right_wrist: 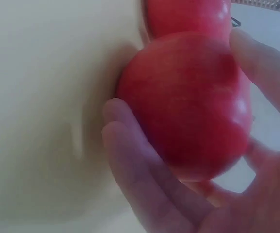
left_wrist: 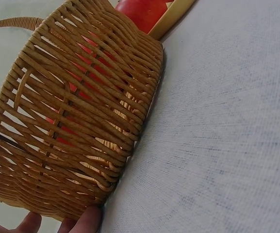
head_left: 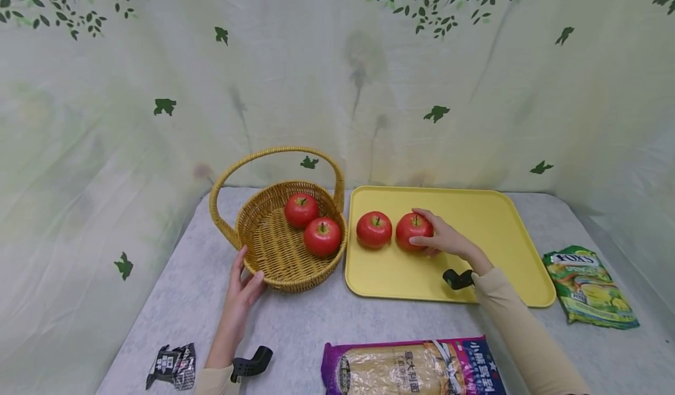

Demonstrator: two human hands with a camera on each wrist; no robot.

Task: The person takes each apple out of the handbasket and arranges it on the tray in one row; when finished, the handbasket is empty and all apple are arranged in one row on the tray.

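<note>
A red apple (head_left: 413, 232) on the yellow tray (head_left: 474, 242) is held by my right hand (head_left: 448, 241), its thumb and fingers spread around the sides. In the right wrist view the held apple (right_wrist: 183, 107) fills the grasp. Just left of it on the tray stands another red apple (head_left: 374, 230). My left hand (head_left: 244, 294) holds the near left side of a round wicker basket (head_left: 274, 248) with a tall handle. Inside the basket, toward its right side, lie two apples, a back one (head_left: 302, 210) and a front one (head_left: 322, 237).
A purple-ended noodle pack (head_left: 411, 368) lies at the front edge. Right of the tray is a green Fox's candy bag (head_left: 590, 289). A small black crumpled packet (head_left: 173, 367) sits front left. Behind the table hangs a leaf-patterned curtain (head_left: 316, 78).
</note>
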